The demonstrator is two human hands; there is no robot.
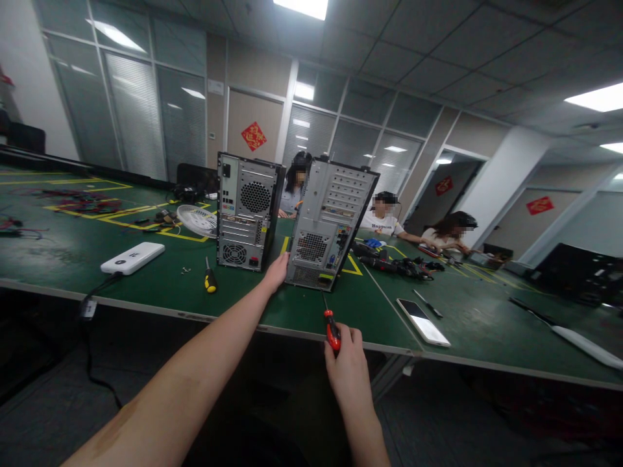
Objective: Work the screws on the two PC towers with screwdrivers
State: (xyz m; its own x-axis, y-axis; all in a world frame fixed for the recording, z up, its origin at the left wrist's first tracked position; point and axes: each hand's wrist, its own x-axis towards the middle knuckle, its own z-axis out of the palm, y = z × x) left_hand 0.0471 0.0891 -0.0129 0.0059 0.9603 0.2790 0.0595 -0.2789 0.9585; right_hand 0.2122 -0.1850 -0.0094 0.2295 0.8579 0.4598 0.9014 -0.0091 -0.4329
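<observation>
Gripping screwdriver, right hand; left hand beside computer tower, fingertips hidden, grip unclear

This is an office workroom: beyond the grip of the right hand, two computer boxes stand on a green table, with glass walls far behind.

The right computer tower is touched on its left side by the left hand. A red-and-black screwdriver is held in the right hand, nearer than the tower.
</observation>
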